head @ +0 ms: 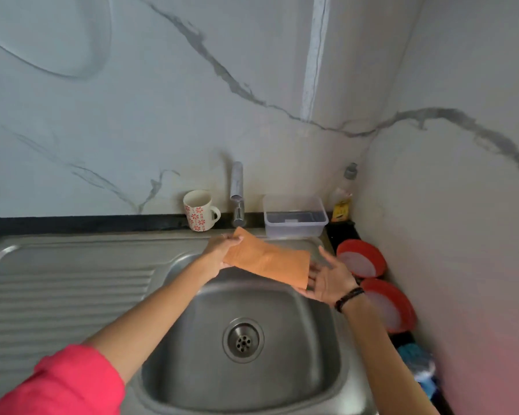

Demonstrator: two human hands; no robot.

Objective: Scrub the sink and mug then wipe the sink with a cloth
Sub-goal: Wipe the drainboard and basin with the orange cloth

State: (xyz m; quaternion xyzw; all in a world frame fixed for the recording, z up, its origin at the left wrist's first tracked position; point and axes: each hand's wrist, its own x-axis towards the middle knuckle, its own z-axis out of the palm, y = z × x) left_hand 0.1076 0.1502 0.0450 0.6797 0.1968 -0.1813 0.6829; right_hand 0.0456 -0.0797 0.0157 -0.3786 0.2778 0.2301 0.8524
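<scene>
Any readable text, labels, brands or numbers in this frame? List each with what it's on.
None readable.
Yellow packet in the back corner: has print, too blurred to read.
Mug: red flower pattern only, no words.
Orange cloth, sink, clear container: no text visible.

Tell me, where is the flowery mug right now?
In the head view, the mug stands upright on the dark ledge behind the sink, just left of the tap, against the marble wall.

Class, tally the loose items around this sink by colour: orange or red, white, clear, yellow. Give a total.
Orange or red: 3, cloth, two lids
White: 1, mug
Clear: 1, plastic box
Yellow: 1, packet
Total: 6
</scene>
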